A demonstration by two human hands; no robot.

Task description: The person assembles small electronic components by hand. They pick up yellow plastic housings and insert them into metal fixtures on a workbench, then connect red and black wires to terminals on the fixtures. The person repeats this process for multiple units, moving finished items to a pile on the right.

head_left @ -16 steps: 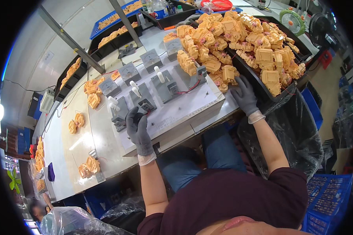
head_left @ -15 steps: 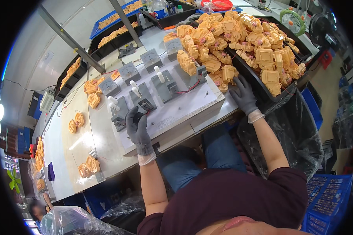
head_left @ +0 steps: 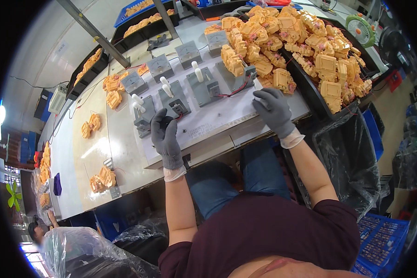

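Observation:
My left hand [head_left: 167, 141], in a grey glove, is over the front left of a white test board [head_left: 213, 121]. Its fingers are half curled with a gap at the thumb, and nothing shows in them. Just beyond is a grey clamp block [head_left: 173, 101] with white handles and a red wire. My right hand [head_left: 274, 111], gloved too, hovers over the board's right end, fingers loosely bent and apart, holding nothing visible. Nearby, an orange plastic housing [head_left: 232, 60] rests on the rightmost clamp block [head_left: 240, 79]. Analog meters [head_left: 188, 54] line the board's back.
Orange housings [head_left: 282, 37] heap high over a black tray [head_left: 306, 85] at the right. More housings [head_left: 103, 178] lie on the table's left part. Black trays [head_left: 87, 74] and metal posts [head_left: 95, 32] stand behind. A green fan [head_left: 359, 30] is at far right.
My right hand has moved left from beside the heap of housings to over the board's right end. My left hand stays near the same clamp block. The view has shifted slightly.

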